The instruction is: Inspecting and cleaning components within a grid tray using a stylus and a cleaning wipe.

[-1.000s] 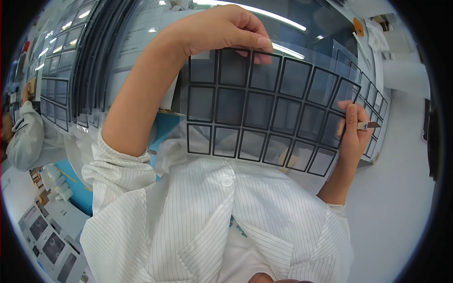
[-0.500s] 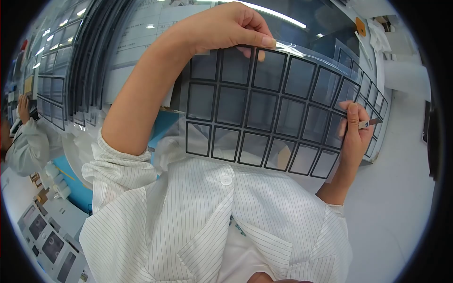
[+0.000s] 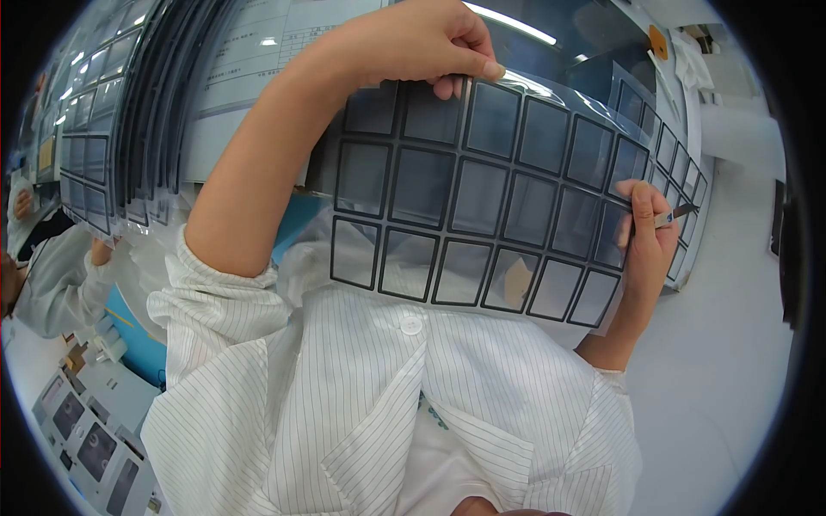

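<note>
In front of my chest a clear plastic sheet (image 3: 469,198) is held up, printed with a grid of black rectangular frames in three rows. My left hand (image 3: 443,43) is closed on its far edge, thumb on top and fingertips curled beneath. At the right edge, my right hand (image 3: 647,230) pinches the sheet between thumb and fingers, some of which show through the film. A small flat tool (image 3: 675,215) with a pale body and a dark, blade-like tip sticks out from the right hand; its exact kind is unclear.
Similar framed sheets (image 3: 684,163) lie at the right behind my right hand. Several sheets (image 3: 146,112) stand stacked at the left, beside a printed paper form (image 3: 249,60). A co-worker's sleeve (image 3: 69,275) shows at far left. White plastic wrapping (image 3: 138,275) hangs nearby.
My left hand has shifted slightly, and the left end of the sheet has moved a little left. The co-worker's arms at far left have moved. My right hand stays nearly still.
</note>
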### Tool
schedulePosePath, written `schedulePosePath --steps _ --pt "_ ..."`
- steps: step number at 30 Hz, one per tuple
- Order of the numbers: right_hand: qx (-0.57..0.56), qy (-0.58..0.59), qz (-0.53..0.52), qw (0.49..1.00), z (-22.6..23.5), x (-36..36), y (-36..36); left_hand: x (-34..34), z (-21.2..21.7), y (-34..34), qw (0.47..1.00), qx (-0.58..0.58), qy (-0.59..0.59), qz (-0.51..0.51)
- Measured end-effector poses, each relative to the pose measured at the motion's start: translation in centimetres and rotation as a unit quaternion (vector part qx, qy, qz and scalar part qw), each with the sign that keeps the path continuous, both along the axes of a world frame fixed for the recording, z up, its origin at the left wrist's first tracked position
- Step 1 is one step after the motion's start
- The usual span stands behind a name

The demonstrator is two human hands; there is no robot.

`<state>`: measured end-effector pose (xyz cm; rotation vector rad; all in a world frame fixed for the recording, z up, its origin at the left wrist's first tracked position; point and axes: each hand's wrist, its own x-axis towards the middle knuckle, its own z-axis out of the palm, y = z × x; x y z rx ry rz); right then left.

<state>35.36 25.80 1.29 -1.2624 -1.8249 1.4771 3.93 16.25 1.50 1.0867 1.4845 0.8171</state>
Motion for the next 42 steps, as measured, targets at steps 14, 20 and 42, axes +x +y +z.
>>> schedulePosePath --steps 14,20,42 --pt "0.203 -0.134 0.087 0.966 2.0 -1.3 2.9 -3.7 -1.6 0.1 0.965 -0.056 -0.214 -0.14" --pt "0.31 -0.086 0.219 0.921 5.0 -9.6 3.6 -4.4 -2.3 -0.2 0.969 -0.017 -0.191 -0.156" --pt "0.073 -0.243 0.584 0.771 5.3 -19.8 3.3 -4.0 -1.4 -3.1 0.988 0.065 -0.106 -0.09"
